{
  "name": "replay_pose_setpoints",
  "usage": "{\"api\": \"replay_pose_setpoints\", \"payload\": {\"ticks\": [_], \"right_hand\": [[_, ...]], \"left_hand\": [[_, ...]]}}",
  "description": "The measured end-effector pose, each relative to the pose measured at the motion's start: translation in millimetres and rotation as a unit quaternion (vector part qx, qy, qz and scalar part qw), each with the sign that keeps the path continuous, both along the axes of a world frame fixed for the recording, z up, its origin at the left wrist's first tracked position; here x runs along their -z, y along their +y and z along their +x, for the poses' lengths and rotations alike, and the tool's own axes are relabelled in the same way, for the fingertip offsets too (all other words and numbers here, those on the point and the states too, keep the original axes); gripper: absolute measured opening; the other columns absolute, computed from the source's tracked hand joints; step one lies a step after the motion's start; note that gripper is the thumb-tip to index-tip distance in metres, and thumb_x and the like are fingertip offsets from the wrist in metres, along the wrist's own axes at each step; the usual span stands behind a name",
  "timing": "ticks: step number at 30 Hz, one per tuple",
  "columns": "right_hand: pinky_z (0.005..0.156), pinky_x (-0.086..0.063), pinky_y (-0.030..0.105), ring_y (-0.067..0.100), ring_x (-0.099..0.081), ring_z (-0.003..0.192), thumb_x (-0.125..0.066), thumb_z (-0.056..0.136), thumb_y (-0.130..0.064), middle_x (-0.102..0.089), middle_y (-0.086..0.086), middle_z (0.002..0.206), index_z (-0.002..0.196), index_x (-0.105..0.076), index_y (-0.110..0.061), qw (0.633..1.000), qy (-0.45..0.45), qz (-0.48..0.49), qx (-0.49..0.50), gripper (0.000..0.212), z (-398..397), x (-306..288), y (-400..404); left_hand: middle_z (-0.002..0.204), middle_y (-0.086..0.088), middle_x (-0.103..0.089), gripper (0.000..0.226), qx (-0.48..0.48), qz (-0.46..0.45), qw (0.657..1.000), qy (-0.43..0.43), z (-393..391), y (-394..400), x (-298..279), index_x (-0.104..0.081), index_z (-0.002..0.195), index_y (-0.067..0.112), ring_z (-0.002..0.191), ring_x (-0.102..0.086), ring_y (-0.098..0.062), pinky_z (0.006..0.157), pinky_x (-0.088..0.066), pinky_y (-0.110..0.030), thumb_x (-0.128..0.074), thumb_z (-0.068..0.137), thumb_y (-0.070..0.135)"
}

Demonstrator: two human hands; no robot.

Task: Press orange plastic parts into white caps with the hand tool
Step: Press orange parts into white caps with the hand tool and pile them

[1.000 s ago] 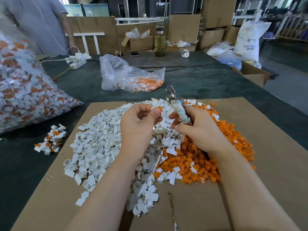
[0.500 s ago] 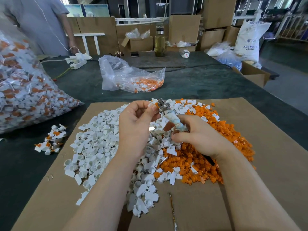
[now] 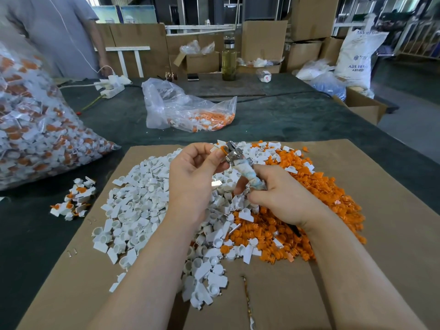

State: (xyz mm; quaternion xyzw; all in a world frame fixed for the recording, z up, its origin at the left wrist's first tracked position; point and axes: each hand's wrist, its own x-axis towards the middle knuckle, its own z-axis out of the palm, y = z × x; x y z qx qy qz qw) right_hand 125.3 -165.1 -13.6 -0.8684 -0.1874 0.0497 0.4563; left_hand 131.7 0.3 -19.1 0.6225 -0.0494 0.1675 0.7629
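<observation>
My left hand pinches a white cap with an orange part between thumb and fingers, held above the piles. My right hand grips the hand tool by its cloth-wrapped handle; its metal head touches the orange part in the cap. Under my hands a pile of white caps spreads over the left of a cardboard sheet, and a pile of orange parts lies on the right.
A small heap of assembled caps lies on the dark table left of the cardboard. A big clear bag of assembled caps fills the left edge. A smaller plastic bag lies ahead. A person stands at the back left.
My right hand has tilted the tool left and down, from upright to its metal head meeting the cap in my left hand. My left hand rose slightly with the cap.
</observation>
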Motion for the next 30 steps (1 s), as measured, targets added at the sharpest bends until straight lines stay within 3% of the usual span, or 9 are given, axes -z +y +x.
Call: {"api": "replay_pose_setpoints", "payload": {"ticks": [7, 11, 14, 17, 22, 25, 28, 30], "right_hand": [[0.049, -0.037, 0.015, 0.0, -0.05, 0.051, -0.056, 0.082, 0.003, -0.059, -0.022, 0.061, 0.079, -0.064, -0.027, 1.0, -0.018, -0.007, 0.002, 0.032, 0.5, 1.4, 1.3], [0.05, -0.037, 0.014, -0.001, -0.05, 0.053, -0.06, 0.084, -0.002, -0.055, -0.011, 0.068, 0.085, -0.062, -0.02, 0.999, -0.047, -0.021, 0.017, 0.018, 1.8, 4.3, 4.7], [0.054, -0.042, 0.027, 0.006, -0.052, 0.06, -0.063, 0.083, -0.008, -0.058, -0.005, 0.073, 0.086, -0.059, -0.018, 0.996, -0.068, -0.03, 0.049, 0.011, 4.2, 7.3, 4.0], [0.053, -0.038, 0.028, 0.009, -0.05, 0.058, -0.064, 0.083, -0.012, -0.057, -0.006, 0.071, 0.084, -0.057, -0.02, 0.989, -0.099, -0.036, 0.102, 0.011, 7.9, 10.2, -1.4], [0.05, -0.031, 0.028, 0.014, -0.046, 0.057, -0.063, 0.082, -0.019, -0.051, -0.004, 0.065, 0.071, -0.043, -0.023, 0.966, -0.157, -0.1, 0.182, 0.023, 12.5, 15.8, -9.1], [0.048, -0.031, 0.028, 0.016, -0.047, 0.057, -0.062, 0.082, -0.028, -0.049, -0.003, 0.063, 0.07, -0.041, -0.023, 0.946, -0.167, -0.175, 0.218, 0.025, 14.5, 20.2, -11.8], [0.047, -0.03, 0.027, 0.015, -0.048, 0.058, -0.06, 0.084, -0.034, -0.05, -0.003, 0.064, 0.07, -0.039, -0.023, 0.927, -0.154, -0.228, 0.255, 0.027, 16.5, 23.1, -14.3], [0.045, -0.028, 0.025, 0.014, -0.047, 0.056, -0.058, 0.085, -0.03, -0.049, -0.004, 0.063, 0.068, -0.037, -0.025, 0.917, -0.148, -0.24, 0.28, 0.027, 17.6, 24.0, -16.0]], "left_hand": [[0.066, 0.007, -0.068, 0.009, -0.004, -0.001, 1.0, 0.008, 0.5, -1.0, -1.4, -0.065, 0.085, 0.008, 0.062, -0.065, -0.006, 0.067, -0.055, -0.018, -0.065, 0.09, 0.001], [0.067, 0.007, -0.07, 0.008, 0.0, -0.018, 0.999, 0.029, 0.0, -0.4, -3.0, -0.066, 0.085, 0.008, 0.062, -0.067, -0.006, 0.068, -0.056, -0.019, -0.065, 0.09, 0.003], [0.077, 0.001, -0.075, 0.004, -0.022, -0.102, 0.993, 0.053, 0.9, 9.9, -6.7, -0.065, 0.091, 0.008, 0.072, -0.072, -0.011, 0.073, -0.058, -0.023, -0.067, 0.088, 0.005], [0.092, -0.004, -0.078, 0.02, -0.093, -0.295, 0.945, 0.106, 6.6, 35.5, -10.2, -0.063, 0.11, 0.007, 0.086, -0.075, -0.013, 0.074, -0.059, -0.022, -0.065, 0.09, 0.009], [0.096, -0.008, -0.076, 0.027, -0.171, -0.513, 0.831, 0.128, 12.7, 76.1, -8.3, -0.058, 0.127, 0.004, 0.077, -0.075, -0.011, 0.068, -0.06, -0.023, -0.051, 0.102, 0.011], [0.1, -0.011, -0.073, 0.038, -0.196, -0.577, 0.784, 0.118, 13.4, 88.9, -3.6, -0.044, 0.143, 0.006, 0.074, -0.074, -0.013, 0.069, -0.061, -0.025, -0.039, 0.106, 0.013], [0.107, -0.01, -0.071, 0.042, -0.217, -0.595, 0.766, 0.114, 13.4, 93.7, -1.5, -0.038, 0.147, 0.006, 0.07, -0.071, -0.013, 0.069, -0.06, -0.026, -0.035, 0.107, 0.015], [0.105, -0.01, -0.071, 0.039, -0.227, -0.601, 0.759, 0.111, 13.6, 95.4, -1.2, -0.044, 0.144, 0.005, 0.067, -0.069, -0.013, 0.073, -0.06, -0.027, -0.037, 0.106, 0.015]]}}
